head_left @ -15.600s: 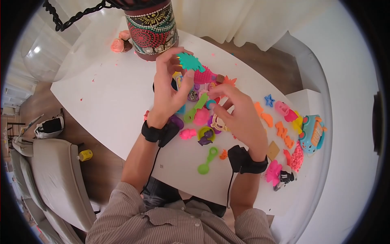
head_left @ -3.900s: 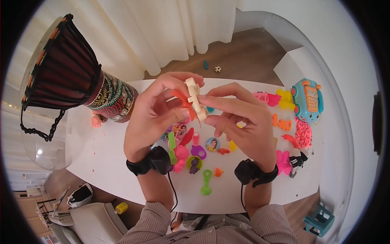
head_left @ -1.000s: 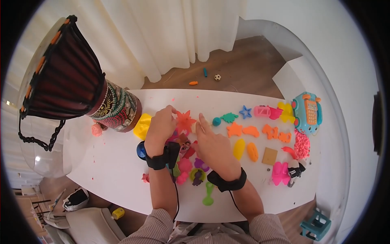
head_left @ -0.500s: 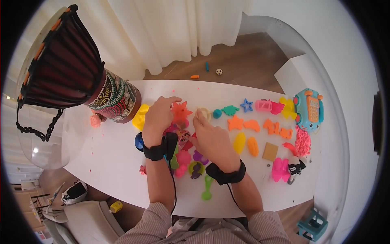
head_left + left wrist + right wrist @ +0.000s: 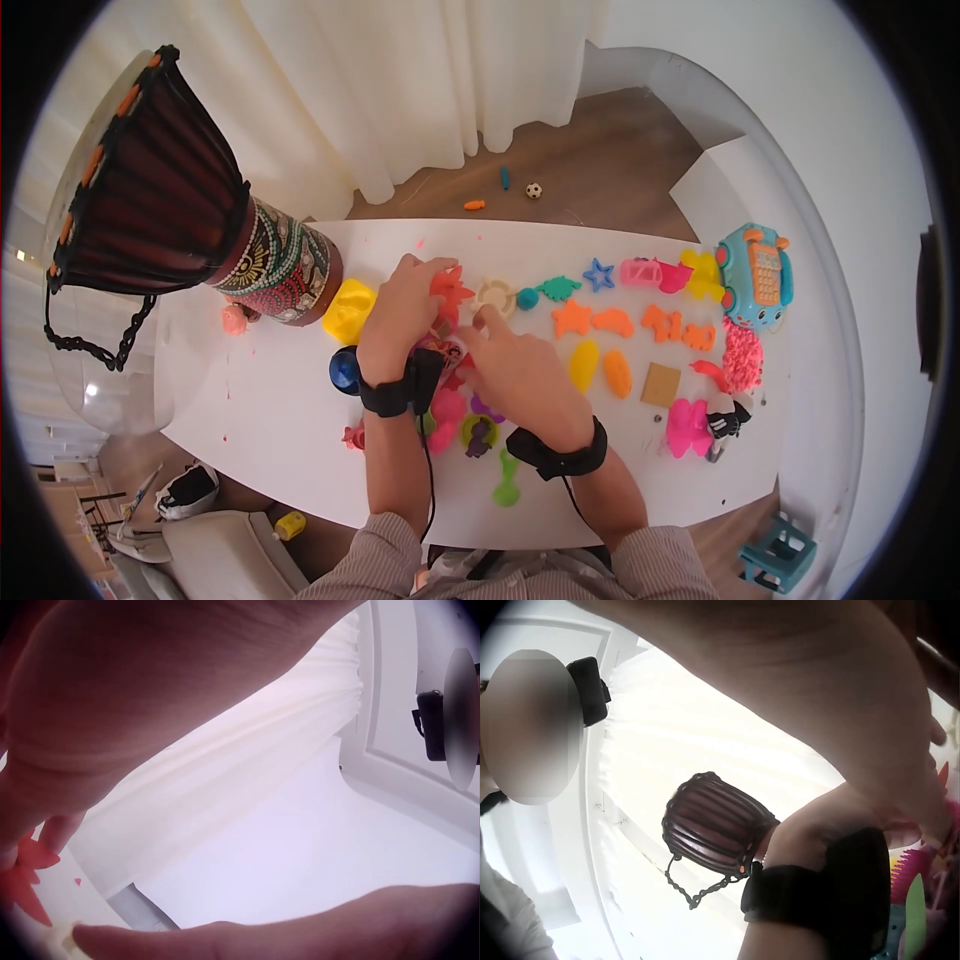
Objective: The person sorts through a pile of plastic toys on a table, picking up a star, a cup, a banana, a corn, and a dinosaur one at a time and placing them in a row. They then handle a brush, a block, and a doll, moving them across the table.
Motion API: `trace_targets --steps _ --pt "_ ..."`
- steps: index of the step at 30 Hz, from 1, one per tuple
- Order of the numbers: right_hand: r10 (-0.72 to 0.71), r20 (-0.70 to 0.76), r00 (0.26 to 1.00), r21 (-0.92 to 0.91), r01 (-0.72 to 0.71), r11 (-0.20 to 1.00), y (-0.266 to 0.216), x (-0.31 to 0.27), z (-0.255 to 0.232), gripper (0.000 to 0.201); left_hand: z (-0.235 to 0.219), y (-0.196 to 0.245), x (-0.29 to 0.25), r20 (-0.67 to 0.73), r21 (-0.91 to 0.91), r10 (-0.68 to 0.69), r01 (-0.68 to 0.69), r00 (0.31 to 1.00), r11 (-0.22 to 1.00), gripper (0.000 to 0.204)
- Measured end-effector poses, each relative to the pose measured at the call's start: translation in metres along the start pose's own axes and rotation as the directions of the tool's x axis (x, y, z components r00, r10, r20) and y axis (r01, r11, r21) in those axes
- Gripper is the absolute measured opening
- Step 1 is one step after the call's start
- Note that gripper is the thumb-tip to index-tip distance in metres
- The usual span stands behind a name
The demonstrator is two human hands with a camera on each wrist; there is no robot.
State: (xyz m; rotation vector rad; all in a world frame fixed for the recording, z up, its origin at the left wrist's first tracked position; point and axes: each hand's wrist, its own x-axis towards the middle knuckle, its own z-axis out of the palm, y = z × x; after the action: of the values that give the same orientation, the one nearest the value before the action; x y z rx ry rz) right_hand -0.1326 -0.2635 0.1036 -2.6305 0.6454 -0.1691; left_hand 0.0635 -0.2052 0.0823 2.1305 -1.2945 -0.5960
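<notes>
In the head view my left hand (image 5: 397,310) reaches over the pile from the left, its fingers at a red-orange leafy shape (image 5: 452,288). The left wrist view has that red shape (image 5: 22,881) pinched between fingers. My right hand (image 5: 525,380) is over the pile's right side, fingers bent and apart; nothing shows in its grip, though its underside is hidden. Just beyond its fingertips lies a cream ring (image 5: 495,297). Between the hands are a round picture piece (image 5: 452,352) and pink pieces (image 5: 450,405), partly covered by the hands.
A yellow piece (image 5: 350,310) and a blue round one (image 5: 345,370) lie left, beside a drum (image 5: 290,262). Rightward are a teal shape (image 5: 558,289), blue star (image 5: 599,274), several orange shapes (image 5: 572,318), a tan square (image 5: 661,384) and a toy phone (image 5: 757,275).
Both hands have left the cream and red-orange pieces they held together earlier. The cream ring now lies on the table. Lately the right fingers have drawn back from the ring toward the pile.
</notes>
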Motion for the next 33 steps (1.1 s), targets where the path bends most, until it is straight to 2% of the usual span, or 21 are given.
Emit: trace_targets --steps 1,2,3,4,5,9,11,12,15,17,21,24,27,29,30,31,33 --pt "-0.066 0.020 0.998 0.055 0.065 0.996 0.001 -0.002 0.002 0.033 0.000 0.003 0.000 -0.001 0.000 0.005 -0.005 1.000 1.000 0.046" --pt "-0.134 0.037 0.990 0.111 0.129 0.985 0.001 -0.003 0.003 0.029 -0.002 0.008 0.000 0.035 -0.048 -0.061 0.062 0.998 0.997 0.046" --pt "-0.133 0.034 0.991 0.110 0.128 0.986 -0.001 -0.003 0.003 0.029 -0.002 0.011 0.000 0.075 -0.094 -0.125 0.132 0.989 0.987 0.046" --pt "-0.116 0.089 0.989 0.134 0.104 0.986 -0.006 -0.002 0.003 0.037 0.000 0.008 0.001 0.075 -0.093 -0.122 0.129 0.990 0.987 0.046" --pt "-0.101 0.144 0.984 0.157 0.078 0.985 -0.009 -0.002 0.004 0.044 0.003 0.002 0.003 0.074 -0.048 -0.070 0.074 0.995 0.996 0.047" --pt "-0.137 0.146 0.980 0.135 0.117 0.984 -0.006 -0.001 0.012 0.043 0.008 -0.010 0.004 0.058 0.051 0.078 -0.081 0.995 0.995 0.050" --pt "-0.165 0.204 0.965 0.103 0.146 0.984 -0.004 -0.002 0.017 0.041 0.006 -0.003 0.000 0.080 0.033 0.059 -0.062 0.995 0.998 0.056" --pt "-0.164 0.202 0.965 0.102 0.146 0.984 -0.003 -0.002 0.019 0.041 0.005 0.000 0.000 0.104 0.014 0.036 -0.038 0.994 0.999 0.061" --pt "-0.191 0.163 0.968 0.161 0.165 0.973 -0.004 -0.002 0.023 0.035 0.002 -0.001 0.001 0.125 0.069 0.072 -0.081 0.989 0.994 0.064" --pt "-0.188 0.147 0.971 0.202 0.156 0.967 -0.003 -0.003 0.025 0.032 -0.001 0.001 0.001 0.128 0.066 0.054 -0.063 0.990 0.996 0.064" --pt "-0.216 0.137 0.967 0.167 0.192 0.967 -0.003 -0.004 0.027 0.026 -0.009 0.002 -0.004 0.145 0.014 0.059 -0.062 0.988 0.998 0.065" --pt "-0.187 0.197 0.962 0.167 0.154 0.974 -0.001 -0.003 0.029 0.024 -0.027 0.006 -0.013 0.108 0.029 -0.025 0.022 0.994 0.999 0.063" --pt "-0.166 0.275 0.947 0.171 0.122 0.978 0.003 0.001 0.021 0.025 -0.036 -0.016 -0.020 0.033 0.028 -0.011 0.010 0.999 1.000 0.062" --pt "-0.134 0.277 0.951 0.163 0.091 0.982 0.011 -0.001 0.027 0.031 -0.041 -0.017 -0.024 0.086 0.014 -0.062 0.061 0.994 0.998 0.061" --pt "-0.205 0.153 0.967 0.194 0.174 0.965 0.016 -0.005 0.025 0.030 -0.044 -0.020 -0.025 0.128 0.003 -0.103 0.103 0.986 0.995 0.059" --pt "-0.214 0.172 0.962 0.209 0.177 0.962 0.017 -0.006 0.024 0.030 -0.044 -0.027 -0.025 0.131 0.001 -0.127 0.128 0.983 0.992 0.059" --pt "-0.137 0.162 0.977 0.105 0.121 0.987 0.020 -0.004 0.020 0.035 -0.042 -0.041 -0.020 0.196 -0.003 -0.080 0.082 0.977 0.997 0.057"
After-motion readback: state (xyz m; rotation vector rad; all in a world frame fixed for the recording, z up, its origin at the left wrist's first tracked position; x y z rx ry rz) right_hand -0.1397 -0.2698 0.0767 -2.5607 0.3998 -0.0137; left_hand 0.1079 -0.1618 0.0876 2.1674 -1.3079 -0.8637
